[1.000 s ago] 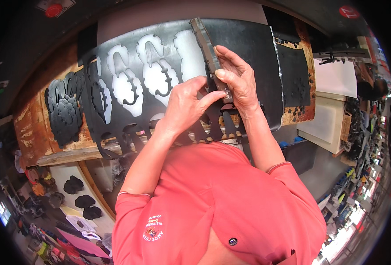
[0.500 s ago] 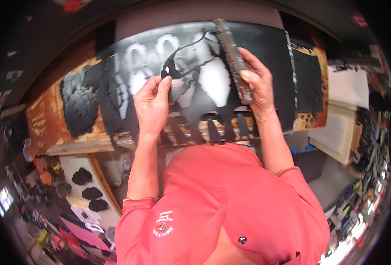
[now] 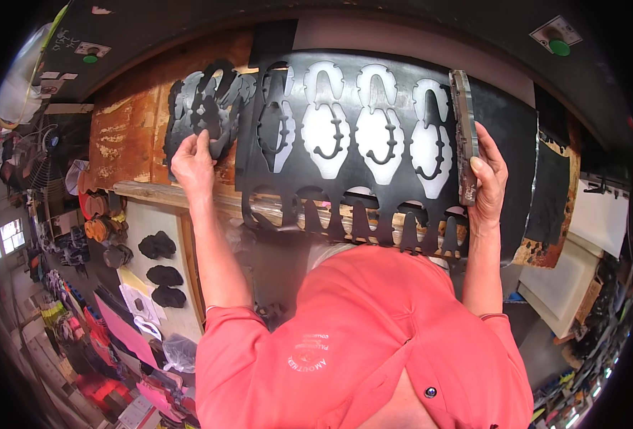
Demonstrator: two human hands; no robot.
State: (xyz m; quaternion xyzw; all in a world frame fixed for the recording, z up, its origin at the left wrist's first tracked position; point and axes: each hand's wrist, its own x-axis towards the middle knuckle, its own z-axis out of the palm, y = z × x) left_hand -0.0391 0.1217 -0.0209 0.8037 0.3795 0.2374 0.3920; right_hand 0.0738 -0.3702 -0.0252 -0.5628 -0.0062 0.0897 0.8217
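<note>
My left hand (image 3: 195,163) is closed in a pinch on a black cut-out piece (image 3: 215,130), right at a loose pile of similar pieces (image 3: 185,104) on the left. Upright in my right hand (image 3: 489,177) is a long, narrow cutting die (image 3: 464,136), gripped by its lower part with the thumb on the near face. It stands at the right of a row of cut-outs in a black sheet (image 3: 508,132). White shows through several openings, crossed by thin curved strips. The leftmost opening is mostly dark inside. Fringed, notched edges of the sheet hang toward me.
The sheet lies over a worn wooden board (image 3: 134,146) with a raised front edge. Black bundles (image 3: 158,244) rest on a pale table at the left, near a clear plastic bag (image 3: 180,353). A white cabinet (image 3: 563,261) stands at the right. Green buttons (image 3: 559,47) sit on the dark machine overhead.
My left hand has carried the black cut-out piece left from above the sheet to the pile. My right hand still holds the die at the right of the cut-outs. The view has shifted.
</note>
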